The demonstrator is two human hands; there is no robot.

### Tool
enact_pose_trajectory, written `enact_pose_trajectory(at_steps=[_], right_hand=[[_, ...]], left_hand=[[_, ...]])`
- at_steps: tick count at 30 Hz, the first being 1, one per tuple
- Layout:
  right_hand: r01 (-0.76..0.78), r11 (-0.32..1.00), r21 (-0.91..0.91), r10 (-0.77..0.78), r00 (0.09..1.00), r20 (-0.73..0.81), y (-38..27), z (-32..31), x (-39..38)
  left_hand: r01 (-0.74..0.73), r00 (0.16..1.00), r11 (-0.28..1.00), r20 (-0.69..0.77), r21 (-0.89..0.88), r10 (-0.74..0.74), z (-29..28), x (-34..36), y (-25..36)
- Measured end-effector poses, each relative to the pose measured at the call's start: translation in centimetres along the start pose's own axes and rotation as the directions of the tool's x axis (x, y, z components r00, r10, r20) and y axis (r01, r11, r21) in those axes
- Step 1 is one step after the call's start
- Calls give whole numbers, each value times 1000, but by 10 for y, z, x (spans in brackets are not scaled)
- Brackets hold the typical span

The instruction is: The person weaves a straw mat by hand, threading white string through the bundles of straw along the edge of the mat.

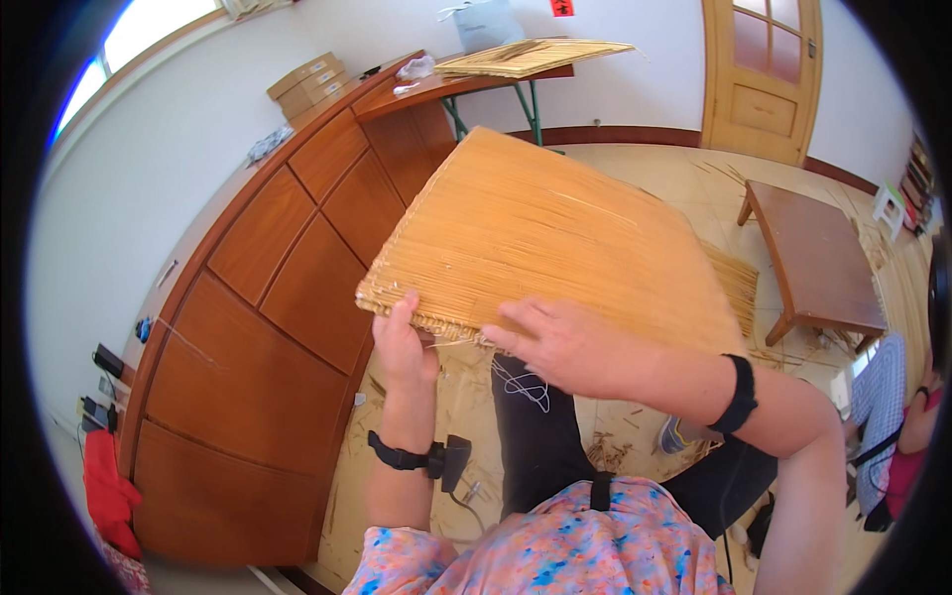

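A large stiff panel of tightly laid straw-coloured stalks [555,228] is tilted up in front of me, over my lap. My left hand [402,342] grips its near left corner, the thumb on the upper face and the other fingers partly hidden beneath. Along the near edge runs a stitched, knotted border. My right hand [555,342] rests at this edge, to the right of the left hand, its fingers apart and touching the panel. Loose white thread [526,387] hangs in loops below the edge, over my dark trouser leg.
Wooden cabinets [248,327] line the left side. A desk [426,89] at the back bears another stalk panel [526,58]. A low brown table [813,258] stands at right. Stalk scraps [607,451] litter the floor. Another person's arm [922,426] shows at the right rim.
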State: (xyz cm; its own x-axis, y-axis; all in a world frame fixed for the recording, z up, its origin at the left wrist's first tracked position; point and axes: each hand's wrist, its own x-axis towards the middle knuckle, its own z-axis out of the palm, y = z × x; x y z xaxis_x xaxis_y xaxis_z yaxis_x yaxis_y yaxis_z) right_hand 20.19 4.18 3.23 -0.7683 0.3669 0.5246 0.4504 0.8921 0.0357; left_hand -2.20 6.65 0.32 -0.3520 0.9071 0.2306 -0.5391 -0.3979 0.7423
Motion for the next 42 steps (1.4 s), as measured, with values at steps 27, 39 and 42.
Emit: enact_pose_trajectory(at_steps=[27, 39, 42], right_hand=[[-292, -544, 787, 829, -40, 558, -3, 133, -126], [-332, -480, 812, 851, 47, 523, 14, 125, -148], [-304, -487, 819, 849, 55, 525, 11, 124, -142]], left_hand=[[554, 769, 787, -195, -272, -609, -38, -163, -142], [-343, 883, 196, 387, 919, -267, 21, -96, 31], [-558, 816, 101, 566, 824, -116, 30, -87, 15]])
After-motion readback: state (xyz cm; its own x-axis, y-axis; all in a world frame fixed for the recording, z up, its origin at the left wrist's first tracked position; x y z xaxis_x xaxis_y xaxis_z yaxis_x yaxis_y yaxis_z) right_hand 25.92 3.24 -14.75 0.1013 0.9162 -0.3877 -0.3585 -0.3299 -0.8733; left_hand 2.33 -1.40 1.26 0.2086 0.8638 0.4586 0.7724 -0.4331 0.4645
